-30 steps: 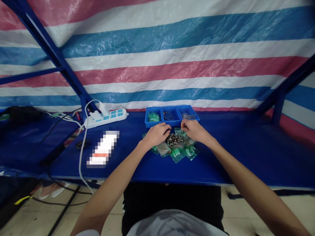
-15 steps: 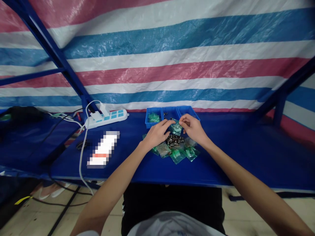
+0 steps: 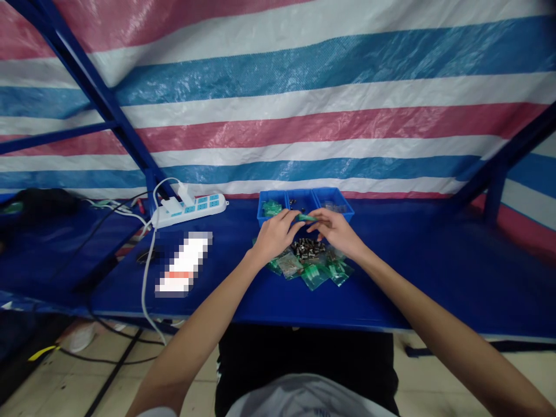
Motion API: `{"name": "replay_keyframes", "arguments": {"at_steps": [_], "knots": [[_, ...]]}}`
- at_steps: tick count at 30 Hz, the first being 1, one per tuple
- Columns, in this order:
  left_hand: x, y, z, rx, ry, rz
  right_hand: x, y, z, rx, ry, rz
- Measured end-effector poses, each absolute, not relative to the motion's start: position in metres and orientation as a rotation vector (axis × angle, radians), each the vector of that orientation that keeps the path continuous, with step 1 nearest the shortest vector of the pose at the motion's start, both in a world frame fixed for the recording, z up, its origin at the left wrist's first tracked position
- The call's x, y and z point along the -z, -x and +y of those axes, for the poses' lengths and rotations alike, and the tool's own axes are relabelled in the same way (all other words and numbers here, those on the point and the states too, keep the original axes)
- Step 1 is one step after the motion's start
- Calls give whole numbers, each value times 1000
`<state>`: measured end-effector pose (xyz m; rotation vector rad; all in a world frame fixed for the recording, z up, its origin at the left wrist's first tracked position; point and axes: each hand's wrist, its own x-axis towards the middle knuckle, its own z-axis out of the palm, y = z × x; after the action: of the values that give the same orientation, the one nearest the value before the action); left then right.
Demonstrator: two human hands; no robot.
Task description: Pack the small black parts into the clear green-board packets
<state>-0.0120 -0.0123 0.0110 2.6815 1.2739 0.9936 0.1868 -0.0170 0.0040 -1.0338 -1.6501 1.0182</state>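
Observation:
Between my two hands is a small green-tinted plastic bag (image 3: 307, 218), seen nearly edge-on. My left hand (image 3: 278, 231) pinches its left end, and my right hand (image 3: 333, 227) grips the right end with curled fingers. Below them on the table lies a pile of small dark and silvery metal parts (image 3: 309, 248), too small to name. Around the pile's near side are several clear and green bags, among them a green bag (image 3: 314, 275) and a clear bag with small contents (image 3: 290, 265). Just behind my hands stands a blue three-part bin (image 3: 299, 197).
Green bags (image 3: 272, 208) sit in the bin's left compartment, a few dark parts in the middle, clear bags (image 3: 335, 207) in the right. To the left are a white power strip (image 3: 191, 209), a blurred-out flat object (image 3: 185, 263) and a hanging white cable (image 3: 145, 289). Blue frame posts flank the table.
The bag has tipped from facing me to nearly edge-on, and its contents no longer show. My right hand has shifted slightly down and left, uncovering the bin's right compartment.

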Motion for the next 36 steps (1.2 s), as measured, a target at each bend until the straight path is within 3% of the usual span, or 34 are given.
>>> {"name": "replay_keyframes", "arguments": {"at_steps": [8,22,36], "knots": [[-13,10,-14,-944,-2691,1317,-8,-185,-21,-826,1173,-1818],[-19,11,-16,-991,-2627,1301,-7,-184,-20,-1061,1052,-1647],[-23,16,-16,-877,-2449,1365,-4,-187,-15,-1028,1062,-1497]]}}
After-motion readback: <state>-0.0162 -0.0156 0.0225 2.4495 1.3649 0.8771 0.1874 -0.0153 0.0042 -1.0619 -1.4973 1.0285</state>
